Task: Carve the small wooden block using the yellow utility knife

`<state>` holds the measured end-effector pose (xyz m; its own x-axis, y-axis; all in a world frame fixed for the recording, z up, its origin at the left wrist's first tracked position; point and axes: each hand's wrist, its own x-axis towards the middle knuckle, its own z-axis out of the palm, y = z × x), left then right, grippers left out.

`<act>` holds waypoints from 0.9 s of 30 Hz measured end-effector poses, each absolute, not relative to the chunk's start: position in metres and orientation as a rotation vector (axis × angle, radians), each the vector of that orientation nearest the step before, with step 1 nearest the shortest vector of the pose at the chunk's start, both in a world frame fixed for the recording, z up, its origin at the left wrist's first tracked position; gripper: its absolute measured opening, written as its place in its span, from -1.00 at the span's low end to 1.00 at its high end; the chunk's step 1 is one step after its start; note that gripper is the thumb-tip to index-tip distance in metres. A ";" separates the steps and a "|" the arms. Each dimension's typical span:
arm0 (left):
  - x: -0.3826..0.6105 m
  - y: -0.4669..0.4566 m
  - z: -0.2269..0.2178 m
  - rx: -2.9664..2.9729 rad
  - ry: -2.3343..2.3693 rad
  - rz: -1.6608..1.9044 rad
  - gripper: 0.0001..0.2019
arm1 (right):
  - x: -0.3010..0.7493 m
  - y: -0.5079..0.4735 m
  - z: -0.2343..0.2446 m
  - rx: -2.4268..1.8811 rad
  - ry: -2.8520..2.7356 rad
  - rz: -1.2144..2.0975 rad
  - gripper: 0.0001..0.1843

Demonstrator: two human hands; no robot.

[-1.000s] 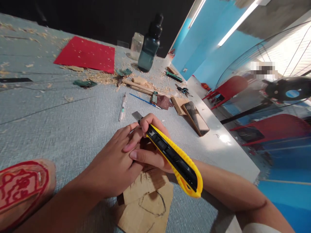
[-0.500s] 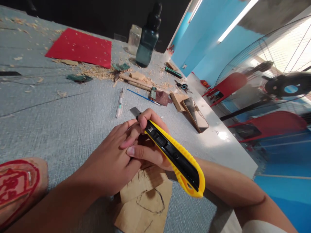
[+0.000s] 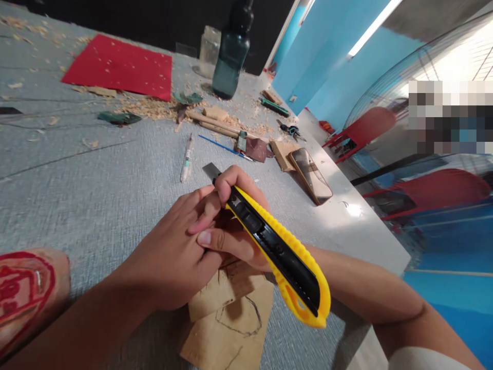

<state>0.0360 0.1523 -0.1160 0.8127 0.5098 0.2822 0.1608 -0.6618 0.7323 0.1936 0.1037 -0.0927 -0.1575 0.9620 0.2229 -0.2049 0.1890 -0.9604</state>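
A yellow and black box cutter (image 3: 283, 252) lies across my right hand (image 3: 239, 231), its blade bare and pointing up and left, away from me. My right index finger curls over the front of the cutter, and the right thumb presses on the back of my left hand (image 3: 179, 249). My left hand is closed, its fingertips tucked out of sight under the right one; what they hold is hidden. Just below both hands is a pale wooden piece (image 3: 210, 298) with dark marks. Under it lies a flat tan piece (image 3: 231, 341) with a rough loop drawn on it.
A round piece with red painting (image 3: 34, 293) sits at the left. Ahead lie a white pen (image 3: 187, 162), a thin blue brush (image 3: 221, 147), a phone (image 3: 311, 176) and wood shavings (image 3: 148, 109). Behind stand a dark bottle (image 3: 231, 64) and a jar (image 3: 210, 51). Red paper (image 3: 119, 67) lies back left.
The view has shifted slightly, so the table things sit a little higher and further left. Both hands and the box cutter keep nearly the same pose.
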 end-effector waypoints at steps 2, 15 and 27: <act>0.036 0.152 -0.116 2.260 0.483 0.605 -0.72 | 0.194 0.104 -0.093 -0.851 -1.295 1.253 -0.46; 0.035 0.151 -0.117 2.234 0.515 0.598 -0.45 | 0.192 0.103 -0.093 -0.869 -1.251 1.289 -0.46; 0.036 0.152 -0.116 2.195 0.534 0.627 -0.74 | 0.195 0.106 -0.097 -0.797 -1.333 1.289 -0.45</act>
<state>0.0356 0.1516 -0.1161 0.7905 0.5533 0.2625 0.1707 -0.6107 0.7732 0.1947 0.1064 -0.0974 -0.2092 0.9495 0.2338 -0.2022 0.1920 -0.9603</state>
